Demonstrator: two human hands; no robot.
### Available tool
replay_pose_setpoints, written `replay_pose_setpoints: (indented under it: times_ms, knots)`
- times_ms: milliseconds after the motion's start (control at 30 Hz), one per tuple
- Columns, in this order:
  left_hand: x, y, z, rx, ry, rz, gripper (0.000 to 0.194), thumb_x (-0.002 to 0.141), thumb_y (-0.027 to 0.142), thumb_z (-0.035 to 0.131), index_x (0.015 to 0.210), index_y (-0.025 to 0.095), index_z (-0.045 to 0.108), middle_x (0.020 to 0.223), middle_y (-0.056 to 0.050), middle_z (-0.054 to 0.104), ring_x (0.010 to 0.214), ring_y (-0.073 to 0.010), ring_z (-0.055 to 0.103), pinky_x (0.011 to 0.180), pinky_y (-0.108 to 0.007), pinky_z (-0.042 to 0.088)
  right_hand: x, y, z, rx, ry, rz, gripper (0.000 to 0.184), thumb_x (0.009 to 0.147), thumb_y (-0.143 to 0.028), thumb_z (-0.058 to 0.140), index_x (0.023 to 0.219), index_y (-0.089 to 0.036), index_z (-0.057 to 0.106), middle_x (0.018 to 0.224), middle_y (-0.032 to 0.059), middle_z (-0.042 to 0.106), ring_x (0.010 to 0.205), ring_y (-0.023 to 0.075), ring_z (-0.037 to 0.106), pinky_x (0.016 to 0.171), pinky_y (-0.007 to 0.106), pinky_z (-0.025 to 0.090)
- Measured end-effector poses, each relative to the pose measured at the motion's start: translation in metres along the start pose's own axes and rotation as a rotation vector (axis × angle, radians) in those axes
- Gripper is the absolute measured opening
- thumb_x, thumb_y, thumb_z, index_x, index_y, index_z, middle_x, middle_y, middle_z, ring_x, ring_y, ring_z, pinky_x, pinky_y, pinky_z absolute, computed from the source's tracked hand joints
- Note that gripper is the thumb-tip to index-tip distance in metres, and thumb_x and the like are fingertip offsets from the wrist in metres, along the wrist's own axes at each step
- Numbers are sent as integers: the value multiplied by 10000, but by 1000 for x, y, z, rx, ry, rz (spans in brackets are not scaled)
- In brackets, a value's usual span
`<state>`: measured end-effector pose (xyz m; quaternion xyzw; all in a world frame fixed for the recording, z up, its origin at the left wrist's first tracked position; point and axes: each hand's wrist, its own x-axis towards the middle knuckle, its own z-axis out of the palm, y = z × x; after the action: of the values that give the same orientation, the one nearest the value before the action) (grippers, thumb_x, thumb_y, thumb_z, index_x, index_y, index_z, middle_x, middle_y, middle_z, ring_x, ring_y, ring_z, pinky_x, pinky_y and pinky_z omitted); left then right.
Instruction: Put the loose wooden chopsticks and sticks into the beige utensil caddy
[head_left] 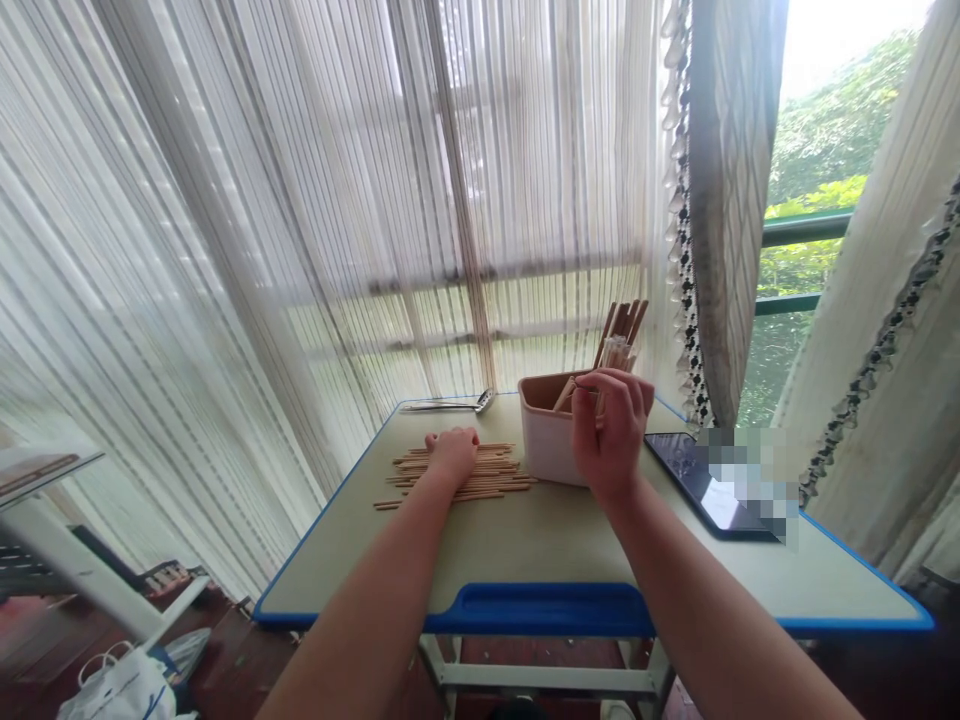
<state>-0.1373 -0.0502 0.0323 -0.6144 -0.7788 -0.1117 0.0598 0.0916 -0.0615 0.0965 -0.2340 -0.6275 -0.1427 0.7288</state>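
A loose layer of wooden chopsticks (491, 485) lies crosswise on the desk. My left hand (454, 450) rests on them with its fingers curled down; what is under the fingertips is hidden. To the right stands an open white box (551, 448) with a tan inner rim. At its opening, my right hand (611, 425) pinches what looks like a light chopstick (564, 394), which slants down into the box. Behind that hand, darker chopsticks (621, 320) stand upright, beside a clear-topped bundle of paler sticks (616, 350) partly covered by my fingers.
A slotted metal spoon (480, 403) lies at the desk's back edge. A dark tablet-like device (709, 485) lies right of the box, partly pixelated. The desk (525, 545) has a raised blue edge. Curtains (450, 200) hang close behind; a white bag (120, 690) sits on the floor at left.
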Motion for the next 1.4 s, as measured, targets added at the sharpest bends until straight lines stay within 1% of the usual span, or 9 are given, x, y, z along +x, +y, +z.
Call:
replay_pose_setpoints:
  times_ms: [200,300,400,500,633,867,1100,1267,1400]
  knots:
    - [-1,4,-1,-50,152,67,172,857,208,433,880,218,604,988,-54,648,935,-224,569,881,-447,290,-3,-1,4,-60,-17,46,72,833,-213,513,884,-195,560,950,72,606,957,204,529,883,387,381]
    - [-4,8,-8,-114,420,131,174,892,208,402,913,210,575,950,-55,648,917,-203,571,878,-410,294,-3,1,7,-95,-48,8,93,826,-229,535,900,-188,575,941,73,624,950,202,533,879,365,385]
    - [-12,12,-20,-154,731,223,164,914,239,396,928,196,554,931,-72,643,937,-203,558,881,-380,299,-4,2,10,-148,-184,-110,193,818,-257,572,1003,-209,602,942,42,670,987,199,542,907,345,365]
    - [-21,14,-33,-180,907,288,162,921,256,403,929,192,552,937,-77,639,941,-205,543,876,-363,311,-4,1,11,-200,-293,-204,254,828,-279,581,1078,-247,610,946,6,704,1056,194,550,1002,371,277]
    - [-30,17,-41,-195,880,301,196,935,268,378,959,203,561,972,-69,635,960,-194,534,891,-352,319,-3,-1,10,-205,-289,-194,253,840,-281,575,1090,-279,617,950,-7,714,1129,200,534,1077,434,168]
    - [-35,19,-42,-196,857,349,219,937,285,379,990,211,579,1015,-73,626,983,-196,528,896,-361,350,-5,-5,10,-51,-377,-177,197,829,-293,607,1015,-305,669,943,-16,710,1101,200,471,947,372,329]
    - [-32,20,-37,-231,852,479,240,934,308,399,1099,205,541,1016,-78,615,975,-188,532,901,-335,402,-3,-6,9,-52,-337,-118,87,858,-267,553,890,-241,629,854,12,675,1011,190,499,912,365,337]
    - [-22,18,-27,-249,867,346,466,903,401,456,1294,157,388,1163,-134,563,1115,-230,487,976,-381,365,3,1,0,-21,53,54,70,868,-212,483,894,-204,547,874,53,614,946,201,507,882,398,386]
    - [-18,13,-22,-236,794,211,428,912,400,424,1271,166,413,1218,-142,534,1163,-246,460,990,-397,348,10,11,-7,-7,361,220,123,901,-256,410,911,-211,524,905,78,547,909,221,512,834,437,415]
